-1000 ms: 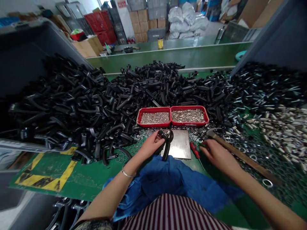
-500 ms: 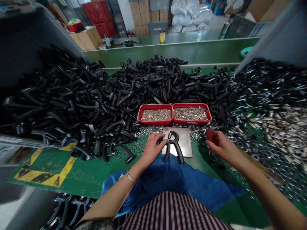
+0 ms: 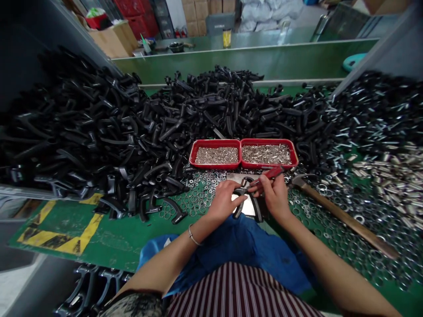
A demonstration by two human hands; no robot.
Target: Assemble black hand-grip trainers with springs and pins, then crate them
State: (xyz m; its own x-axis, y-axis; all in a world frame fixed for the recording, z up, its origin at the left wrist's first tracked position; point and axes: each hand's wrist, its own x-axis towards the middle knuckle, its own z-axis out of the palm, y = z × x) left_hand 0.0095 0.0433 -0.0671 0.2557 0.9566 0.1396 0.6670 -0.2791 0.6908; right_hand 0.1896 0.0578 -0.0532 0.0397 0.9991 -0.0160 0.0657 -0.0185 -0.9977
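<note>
While fingers of left hand [image 3: 222, 200] pinch black handgrip [image 3: 257, 210] over metal plate [image 3: 235, 177], 6 o'clock of 2 red trays [image 3: 214, 167], right hand [image 3: 276, 200] fingers grip screwdriver [image 3: 273, 172]. Likely tool-to-joint step; calls for steady handgrip.

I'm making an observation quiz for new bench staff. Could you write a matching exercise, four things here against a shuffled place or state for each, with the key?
1. red-handled screwdriver
2. hammer
3. red trays
4. black two-legged part

A. filled with small metal pieces
B. held by the left hand
C. in the right hand
D. lying among loose rings

Pairs: 1-C, 2-D, 3-A, 4-B
</note>
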